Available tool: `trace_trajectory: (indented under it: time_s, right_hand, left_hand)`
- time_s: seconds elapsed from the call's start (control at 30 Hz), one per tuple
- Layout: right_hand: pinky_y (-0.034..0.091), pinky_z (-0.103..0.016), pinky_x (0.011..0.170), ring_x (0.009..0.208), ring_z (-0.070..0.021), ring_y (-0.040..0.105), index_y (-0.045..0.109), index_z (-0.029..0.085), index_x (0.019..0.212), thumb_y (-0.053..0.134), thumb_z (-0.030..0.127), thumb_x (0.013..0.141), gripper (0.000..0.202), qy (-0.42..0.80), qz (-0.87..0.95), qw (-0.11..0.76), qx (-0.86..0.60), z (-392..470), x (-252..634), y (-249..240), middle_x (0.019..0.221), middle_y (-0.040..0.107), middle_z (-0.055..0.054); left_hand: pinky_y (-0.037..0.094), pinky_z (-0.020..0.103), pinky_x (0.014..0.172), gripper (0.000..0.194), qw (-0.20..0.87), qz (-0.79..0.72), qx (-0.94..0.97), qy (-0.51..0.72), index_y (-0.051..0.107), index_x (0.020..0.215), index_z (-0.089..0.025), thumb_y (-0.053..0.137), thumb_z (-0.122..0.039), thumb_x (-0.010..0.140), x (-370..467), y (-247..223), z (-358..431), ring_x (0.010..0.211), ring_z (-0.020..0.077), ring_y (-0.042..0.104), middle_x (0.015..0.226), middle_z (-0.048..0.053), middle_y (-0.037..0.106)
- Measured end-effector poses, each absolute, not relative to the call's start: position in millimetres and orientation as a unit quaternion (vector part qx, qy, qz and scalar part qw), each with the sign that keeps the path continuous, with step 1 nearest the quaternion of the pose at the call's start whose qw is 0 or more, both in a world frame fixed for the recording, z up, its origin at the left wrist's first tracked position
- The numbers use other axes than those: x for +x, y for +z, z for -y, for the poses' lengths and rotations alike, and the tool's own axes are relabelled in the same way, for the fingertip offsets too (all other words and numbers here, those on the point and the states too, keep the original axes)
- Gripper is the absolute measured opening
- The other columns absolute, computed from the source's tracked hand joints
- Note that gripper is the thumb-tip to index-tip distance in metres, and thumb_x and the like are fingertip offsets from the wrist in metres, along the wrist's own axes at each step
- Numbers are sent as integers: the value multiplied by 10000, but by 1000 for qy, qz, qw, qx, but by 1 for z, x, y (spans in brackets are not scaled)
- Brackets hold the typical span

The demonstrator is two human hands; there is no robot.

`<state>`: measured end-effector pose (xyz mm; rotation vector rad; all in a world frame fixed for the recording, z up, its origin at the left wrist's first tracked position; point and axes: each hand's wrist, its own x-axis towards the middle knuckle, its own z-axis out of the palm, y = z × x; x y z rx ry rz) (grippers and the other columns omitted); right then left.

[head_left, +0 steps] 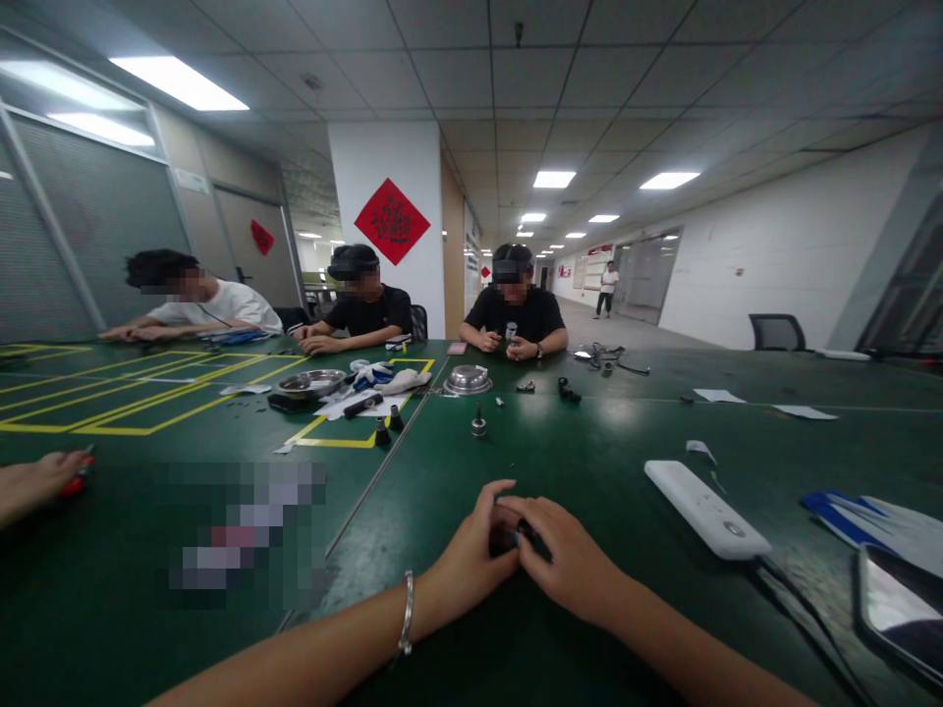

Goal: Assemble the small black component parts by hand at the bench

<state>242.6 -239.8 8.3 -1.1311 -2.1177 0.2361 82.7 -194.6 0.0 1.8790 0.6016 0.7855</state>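
Note:
My left hand (471, 555) and my right hand (564, 555) meet just above the green table, near its front middle. Both have curled fingers closed round a small dark piece (525, 528), mostly hidden between them; its kind does not show. A bracelet circles my left wrist. Beyond my hands a small round metal part (478, 426) stands upright on the table, a thin dark stem pointing up. Two dark tapered pieces (381, 432) stand to its left.
At right lie a white power strip (703, 508) with its cable, a blue-and-white glove (876, 525) and a phone (903, 614). Farther back are a metal bowl (309, 385) and a domed metal dish (467, 381). Another person's hand (44, 481) holds a red-handled tool at left; co-workers sit opposite.

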Motion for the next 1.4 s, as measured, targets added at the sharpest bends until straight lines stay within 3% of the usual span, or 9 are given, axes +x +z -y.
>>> trace_trajectory:
  time_s: [0.17,0.57,0.7,0.83,1.03,1.4]
  right_hand:
    - [387,-301,768,838,-184,515,534,191,1077,486,47,757,354,85,811,345,-464,241,243,8,946,569,-39]
    - [390,-289,724,779,-181,532,541,192,1065,522,131,802,271,59,793,318,-516,239,243,1,874,576,-28]
    - [400,-317,759,841,-205,532,491,168,1155,499,228,839,322,38,779,345,-522,241,245,2,968,568,-67]
    - [398,-309,733,810,-197,515,420,173,1224,430,186,841,384,43,785,377,-489,241,247,1,918,540,-59]
    - [328,-269,638,691,-163,452,458,186,888,421,83,729,194,49,799,367,-474,240,245,1,753,465,-2]
    - [306,-244,608,665,-139,443,435,180,800,460,68,740,130,59,796,375,-472,238,245,1,727,451,17]
  left_hand:
    - [480,325,831,631,480,-244,778,323,250,1272,-215,560,-79,740,84,-4,195,943,166,600,1024,50,599]
    - [476,319,840,636,473,-236,787,316,245,1274,-221,548,-60,739,83,1,196,947,157,604,1029,38,608]
    - [487,304,783,626,442,-265,797,316,267,1273,-225,565,-84,741,82,2,197,882,149,600,956,17,594]
    - [497,301,760,622,447,-267,796,308,258,1278,-232,576,-113,756,83,3,197,875,144,588,957,15,579]
    - [481,311,792,639,441,-268,799,307,254,1279,-232,578,-95,746,83,3,197,894,145,583,964,14,590]
    - [478,307,798,613,459,-253,792,313,269,1268,-219,560,-77,747,83,3,197,883,140,595,967,18,601]
